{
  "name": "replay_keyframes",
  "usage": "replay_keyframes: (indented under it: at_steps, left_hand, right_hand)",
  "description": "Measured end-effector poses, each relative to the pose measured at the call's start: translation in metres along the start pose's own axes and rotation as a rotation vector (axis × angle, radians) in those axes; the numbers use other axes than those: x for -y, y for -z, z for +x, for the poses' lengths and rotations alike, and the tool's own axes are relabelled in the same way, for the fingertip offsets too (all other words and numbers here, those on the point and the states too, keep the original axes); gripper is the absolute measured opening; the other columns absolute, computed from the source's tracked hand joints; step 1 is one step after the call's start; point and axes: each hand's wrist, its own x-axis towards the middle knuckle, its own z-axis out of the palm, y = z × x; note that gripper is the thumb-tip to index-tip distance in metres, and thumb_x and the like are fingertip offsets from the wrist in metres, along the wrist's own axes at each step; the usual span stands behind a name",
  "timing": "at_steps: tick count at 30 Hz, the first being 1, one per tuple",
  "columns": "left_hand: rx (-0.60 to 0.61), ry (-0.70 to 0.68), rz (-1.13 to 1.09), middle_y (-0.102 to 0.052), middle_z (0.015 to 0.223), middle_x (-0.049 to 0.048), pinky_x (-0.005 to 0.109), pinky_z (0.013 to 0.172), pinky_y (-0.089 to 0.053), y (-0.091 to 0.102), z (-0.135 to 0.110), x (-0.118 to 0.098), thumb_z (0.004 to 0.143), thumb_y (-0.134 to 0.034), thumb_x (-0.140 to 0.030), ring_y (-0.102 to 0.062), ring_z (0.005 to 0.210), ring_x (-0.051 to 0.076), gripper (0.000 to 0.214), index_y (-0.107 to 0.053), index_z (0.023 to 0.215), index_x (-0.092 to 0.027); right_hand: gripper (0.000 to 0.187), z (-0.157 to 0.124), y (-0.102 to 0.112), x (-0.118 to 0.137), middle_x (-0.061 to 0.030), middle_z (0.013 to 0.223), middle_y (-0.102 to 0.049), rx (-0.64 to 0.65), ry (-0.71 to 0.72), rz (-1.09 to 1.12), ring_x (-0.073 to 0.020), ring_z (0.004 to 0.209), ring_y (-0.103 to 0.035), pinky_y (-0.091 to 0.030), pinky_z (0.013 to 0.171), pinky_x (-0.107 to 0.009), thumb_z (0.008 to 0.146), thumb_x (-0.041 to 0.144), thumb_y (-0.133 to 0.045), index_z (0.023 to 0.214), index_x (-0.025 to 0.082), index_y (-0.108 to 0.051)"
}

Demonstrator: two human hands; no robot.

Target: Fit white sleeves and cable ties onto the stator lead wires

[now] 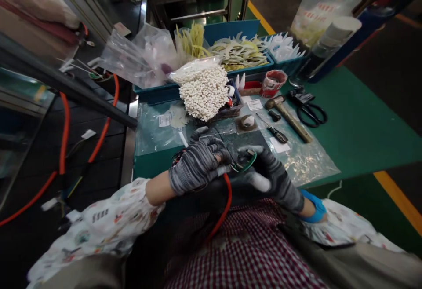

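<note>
Both my hands wear grey knit gloves and meet at the near edge of the green bench [356, 126]. My left hand [198, 161] is closed around the end of an orange cable [226, 205] that drops down over my checked apron. My right hand [270, 172] is closed too, pinching thin green wires [245, 163] at the cable's tip. The fingertips of the two hands almost touch.
Behind my hands lie a bag of small white parts [204, 89], a hammer [290, 115], a screwdriver [275, 131], black scissors [310, 109], a tape roll [247, 122] and a red cup [273, 83]. Blue trays [231, 29] of white and yellow pieces stand further back. Orange cables [64, 135] run at left.
</note>
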Motion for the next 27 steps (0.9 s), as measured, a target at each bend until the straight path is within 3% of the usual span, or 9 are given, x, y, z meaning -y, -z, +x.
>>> replay_keyframes:
  at_steps: [3, 5, 9, 12, 16, 20, 23, 27]
  left_hand:
    - [-0.057, 0.014, 0.088, -0.083, 0.112, 0.0064, 0.061, 0.126, -0.041, -0.003, 0.002, -0.001, 0.111, -0.063, -0.035, -0.074, 0.117, 0.030, 0.021, -0.080, 0.114, -0.023]
    - [-0.055, 0.035, 0.042, -0.082, 0.112, 0.0068, 0.061, 0.125, -0.041, 0.000, 0.005, 0.000, 0.108, -0.065, -0.036, -0.075, 0.114, 0.029, 0.022, -0.080, 0.117, -0.023]
    - [0.074, 0.055, -0.220, -0.081, 0.115, 0.0074, 0.049, 0.110, -0.056, 0.009, 0.009, 0.001, 0.102, -0.073, -0.051, -0.077, 0.106, 0.026, 0.038, -0.078, 0.128, -0.024]
    - [-0.068, 0.055, -0.206, -0.083, 0.109, 0.0074, 0.042, 0.098, -0.061, 0.005, 0.011, -0.005, 0.113, -0.058, -0.046, -0.078, 0.104, 0.025, 0.033, -0.080, 0.115, -0.022]
    - [-0.327, -0.011, 0.258, -0.086, 0.107, 0.0074, 0.042, 0.101, -0.062, -0.014, 0.006, -0.022, 0.117, -0.049, -0.029, -0.080, 0.108, 0.025, 0.032, -0.078, 0.108, -0.019]
    - [-0.443, -0.029, 0.580, -0.088, 0.112, 0.0096, 0.041, 0.104, -0.062, -0.030, -0.002, -0.037, 0.115, -0.055, -0.023, -0.082, 0.113, 0.025, 0.024, -0.076, 0.116, -0.014]
    - [-0.431, 0.046, 0.679, -0.086, 0.124, 0.0140, 0.041, 0.107, -0.060, -0.036, -0.015, -0.041, 0.115, -0.053, -0.024, -0.081, 0.121, 0.027, 0.029, -0.073, 0.131, -0.009]
    - [-0.304, -0.002, 0.574, -0.084, 0.134, 0.0095, 0.042, 0.119, -0.053, -0.021, -0.050, -0.032, 0.115, -0.055, -0.033, -0.076, 0.134, 0.025, 0.032, -0.074, 0.136, -0.020]
  right_hand:
    - [0.026, 0.000, -0.009, 0.003, 0.0008, 0.107, -0.084, -0.054, -0.047, 0.106, -0.0185, 0.093, -0.081, -0.070, 0.085, -0.032, 0.102, 0.043, -0.084, 0.124, 0.033, -0.074]
    - [0.022, 0.000, -0.012, 0.003, 0.0007, 0.104, -0.084, -0.052, -0.008, 0.059, -0.0184, 0.092, -0.082, -0.071, 0.085, -0.032, 0.104, 0.042, -0.082, 0.121, 0.031, -0.074]
    - [0.016, 0.006, -0.005, 0.005, -0.0046, 0.110, -0.087, 0.037, 0.279, -0.208, -0.0229, 0.100, -0.085, -0.072, 0.087, -0.034, 0.108, 0.036, -0.076, 0.122, 0.029, -0.078]
    - [0.018, 0.011, 0.002, 0.007, -0.0050, 0.112, -0.088, 0.051, 0.396, -0.318, -0.0232, 0.100, -0.086, -0.072, 0.086, -0.032, 0.108, 0.033, -0.076, 0.126, 0.030, -0.079]
    - [0.016, 0.015, -0.001, 0.007, -0.0018, 0.106, -0.088, -0.028, 0.210, -0.144, -0.0207, 0.091, -0.085, -0.072, 0.084, -0.032, 0.105, 0.034, -0.082, 0.120, 0.030, -0.079]
    - [0.030, 0.025, -0.029, 0.002, 0.0007, 0.090, -0.085, -0.315, 0.012, 0.034, -0.0208, 0.078, -0.081, -0.072, 0.074, -0.036, 0.096, 0.054, -0.089, 0.098, 0.027, -0.075]
    - [0.031, 0.031, -0.057, -0.003, -0.0010, 0.089, -0.082, -0.514, -0.021, 0.030, -0.0210, 0.079, -0.078, -0.070, 0.076, -0.038, 0.101, 0.057, -0.081, 0.096, 0.027, -0.072]
    - [0.030, 0.032, -0.082, -0.010, -0.0047, 0.098, -0.080, -0.534, -0.024, 0.052, -0.0233, 0.089, -0.076, -0.068, 0.085, -0.042, 0.111, 0.055, -0.065, 0.103, 0.027, -0.073]
